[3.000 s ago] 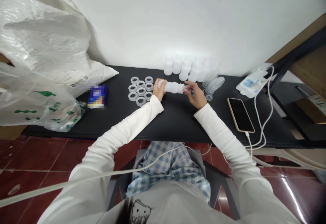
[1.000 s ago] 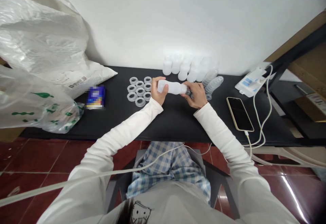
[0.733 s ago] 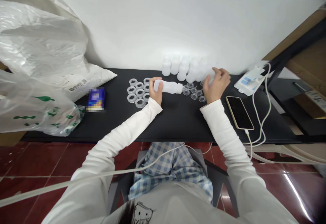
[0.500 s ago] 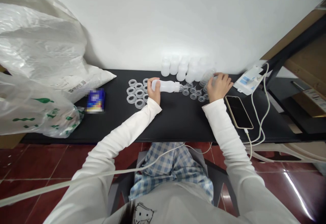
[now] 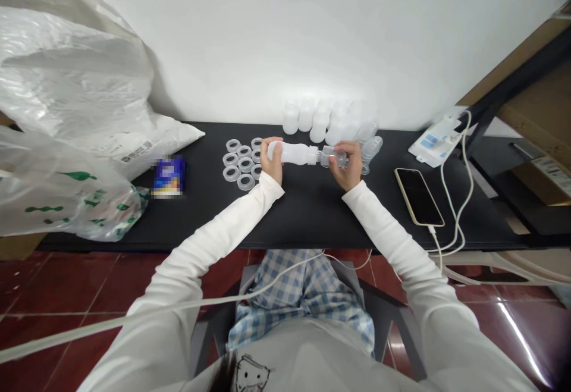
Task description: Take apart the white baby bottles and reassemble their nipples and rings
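My left hand (image 5: 273, 157) is closed round the base of a milky white baby bottle (image 5: 294, 153), which lies level with its nipple end pointing right. In my right hand (image 5: 348, 165) is a clear bottle cap (image 5: 329, 156), held at the bottle's nipple end; whether it is seated there I cannot tell. Left of my left hand lie several translucent rings (image 5: 244, 165). Behind stand several white bottles (image 5: 319, 124). More clear caps (image 5: 370, 147) sit just right of my right hand. My fingers and the cap hide most of the nipples on the table.
A phone (image 5: 419, 197) on a white cable lies at the right, below a white power strip (image 5: 435, 140). Large plastic bags (image 5: 71, 82) and a blue box (image 5: 168, 176) occupy the left. The black table (image 5: 312, 219) meets a white wall.
My right hand has come left from the pile of clear caps, bringing one cap to the bottle's nipple end. My left hand keeps its hold on the bottle, almost unmoved.
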The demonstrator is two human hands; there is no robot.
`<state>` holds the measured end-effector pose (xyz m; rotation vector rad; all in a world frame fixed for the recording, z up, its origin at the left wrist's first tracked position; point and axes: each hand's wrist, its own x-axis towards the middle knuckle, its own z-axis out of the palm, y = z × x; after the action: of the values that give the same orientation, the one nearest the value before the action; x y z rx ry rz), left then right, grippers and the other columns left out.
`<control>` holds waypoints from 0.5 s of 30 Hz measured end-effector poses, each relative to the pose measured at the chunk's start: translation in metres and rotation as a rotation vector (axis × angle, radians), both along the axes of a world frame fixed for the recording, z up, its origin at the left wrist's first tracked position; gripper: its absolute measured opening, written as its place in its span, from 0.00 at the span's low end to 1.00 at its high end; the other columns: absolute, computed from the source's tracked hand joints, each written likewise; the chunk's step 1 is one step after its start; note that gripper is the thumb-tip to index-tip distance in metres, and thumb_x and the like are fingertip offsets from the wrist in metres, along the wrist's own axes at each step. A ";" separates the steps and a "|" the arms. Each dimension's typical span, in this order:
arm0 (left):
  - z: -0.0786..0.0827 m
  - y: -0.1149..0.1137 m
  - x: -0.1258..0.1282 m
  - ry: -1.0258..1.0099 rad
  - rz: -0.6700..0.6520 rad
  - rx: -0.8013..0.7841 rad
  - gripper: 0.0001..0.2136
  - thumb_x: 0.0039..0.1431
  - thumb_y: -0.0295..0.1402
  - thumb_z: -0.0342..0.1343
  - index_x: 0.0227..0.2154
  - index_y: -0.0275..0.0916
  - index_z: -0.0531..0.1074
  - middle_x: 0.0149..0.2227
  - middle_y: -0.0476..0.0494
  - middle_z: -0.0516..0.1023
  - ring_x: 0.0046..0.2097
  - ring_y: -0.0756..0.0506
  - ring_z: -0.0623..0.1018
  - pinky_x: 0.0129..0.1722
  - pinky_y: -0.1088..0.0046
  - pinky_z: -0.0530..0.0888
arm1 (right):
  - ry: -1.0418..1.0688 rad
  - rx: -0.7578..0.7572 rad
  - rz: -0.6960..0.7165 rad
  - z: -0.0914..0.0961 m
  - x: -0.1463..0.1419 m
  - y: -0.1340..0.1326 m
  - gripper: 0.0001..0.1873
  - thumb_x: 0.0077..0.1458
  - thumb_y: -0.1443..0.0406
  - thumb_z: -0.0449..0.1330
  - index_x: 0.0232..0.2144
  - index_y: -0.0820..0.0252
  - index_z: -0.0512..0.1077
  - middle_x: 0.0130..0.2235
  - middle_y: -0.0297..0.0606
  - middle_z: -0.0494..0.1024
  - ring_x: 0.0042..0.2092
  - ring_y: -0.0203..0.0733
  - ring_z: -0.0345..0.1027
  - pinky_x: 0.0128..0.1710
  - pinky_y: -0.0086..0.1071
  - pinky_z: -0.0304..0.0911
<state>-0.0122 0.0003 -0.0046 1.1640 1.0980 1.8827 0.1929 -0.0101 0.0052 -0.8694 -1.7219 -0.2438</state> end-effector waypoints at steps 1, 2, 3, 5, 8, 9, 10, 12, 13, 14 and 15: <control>0.000 -0.001 0.000 0.008 -0.007 -0.008 0.31 0.51 0.67 0.54 0.36 0.41 0.71 0.37 0.45 0.73 0.30 0.51 0.72 0.19 0.79 0.64 | -0.015 0.001 0.035 -0.002 -0.002 0.000 0.14 0.64 0.52 0.56 0.42 0.54 0.64 0.39 0.42 0.73 0.41 0.45 0.70 0.41 0.44 0.70; 0.000 -0.002 0.000 0.019 -0.015 -0.016 0.30 0.51 0.67 0.54 0.36 0.41 0.71 0.37 0.45 0.73 0.30 0.52 0.72 0.19 0.79 0.64 | -0.030 0.003 0.064 -0.004 -0.004 0.000 0.14 0.64 0.53 0.56 0.42 0.54 0.64 0.39 0.41 0.73 0.41 0.45 0.71 0.41 0.44 0.70; 0.001 -0.003 0.001 0.028 -0.025 -0.024 0.30 0.52 0.66 0.54 0.37 0.41 0.71 0.36 0.46 0.73 0.29 0.52 0.72 0.19 0.79 0.64 | -0.044 -0.001 0.084 -0.005 -0.005 0.000 0.14 0.63 0.53 0.57 0.43 0.55 0.64 0.40 0.41 0.73 0.42 0.45 0.71 0.41 0.44 0.70; 0.001 -0.005 0.002 0.032 -0.057 -0.037 0.30 0.51 0.66 0.55 0.37 0.42 0.71 0.34 0.47 0.72 0.28 0.52 0.71 0.19 0.79 0.64 | -0.063 -0.035 0.095 -0.008 -0.006 0.001 0.15 0.63 0.52 0.57 0.42 0.55 0.64 0.40 0.42 0.73 0.42 0.46 0.71 0.42 0.46 0.71; 0.001 -0.006 0.004 -0.009 -0.113 -0.063 0.30 0.48 0.66 0.58 0.37 0.42 0.70 0.31 0.49 0.70 0.25 0.53 0.69 0.18 0.78 0.64 | -0.057 -0.097 0.085 -0.015 -0.003 0.004 0.17 0.62 0.49 0.56 0.42 0.55 0.64 0.40 0.43 0.72 0.43 0.47 0.70 0.44 0.48 0.70; 0.000 -0.006 0.006 -0.024 -0.139 -0.086 0.30 0.47 0.66 0.59 0.36 0.42 0.69 0.30 0.50 0.70 0.24 0.54 0.69 0.18 0.78 0.64 | -0.046 -0.100 0.091 -0.018 -0.001 0.005 0.18 0.61 0.49 0.56 0.41 0.55 0.64 0.40 0.43 0.72 0.43 0.47 0.69 0.45 0.48 0.70; -0.001 -0.006 0.007 -0.035 -0.172 -0.117 0.30 0.47 0.66 0.59 0.35 0.42 0.68 0.29 0.51 0.69 0.23 0.54 0.68 0.17 0.78 0.63 | -0.032 -0.093 0.102 -0.021 0.000 0.007 0.18 0.61 0.48 0.56 0.41 0.55 0.64 0.40 0.43 0.71 0.43 0.47 0.69 0.45 0.49 0.70; -0.002 -0.006 0.009 -0.052 -0.238 -0.188 0.29 0.47 0.65 0.60 0.32 0.42 0.65 0.26 0.52 0.67 0.20 0.55 0.66 0.15 0.77 0.60 | 0.000 -0.076 0.123 -0.027 0.001 0.009 0.18 0.60 0.48 0.56 0.40 0.55 0.64 0.39 0.42 0.70 0.42 0.48 0.68 0.45 0.49 0.69; -0.003 -0.006 0.010 -0.054 -0.260 -0.215 0.29 0.47 0.65 0.60 0.31 0.42 0.63 0.25 0.53 0.66 0.19 0.55 0.65 0.15 0.77 0.59 | 0.016 -0.072 0.125 -0.029 0.000 0.010 0.17 0.60 0.48 0.56 0.39 0.54 0.64 0.39 0.42 0.70 0.42 0.47 0.68 0.44 0.49 0.69; -0.003 -0.007 0.011 -0.048 -0.267 -0.228 0.29 0.48 0.64 0.60 0.30 0.42 0.62 0.24 0.54 0.65 0.19 0.55 0.64 0.15 0.77 0.58 | 0.035 -0.072 0.117 -0.031 -0.002 0.011 0.17 0.60 0.48 0.55 0.38 0.54 0.63 0.38 0.41 0.70 0.41 0.47 0.68 0.44 0.49 0.69; -0.003 -0.008 0.011 -0.030 -0.254 -0.225 0.28 0.50 0.64 0.59 0.30 0.42 0.62 0.24 0.54 0.64 0.19 0.55 0.64 0.15 0.77 0.59 | 0.060 -0.075 0.098 -0.032 -0.004 0.011 0.16 0.60 0.48 0.54 0.38 0.53 0.63 0.38 0.41 0.70 0.41 0.47 0.68 0.44 0.49 0.69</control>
<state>-0.0014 -0.0081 -0.0076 1.0871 1.0599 1.5362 0.1887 0.0007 -0.0266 -0.8359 -1.7215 -0.0871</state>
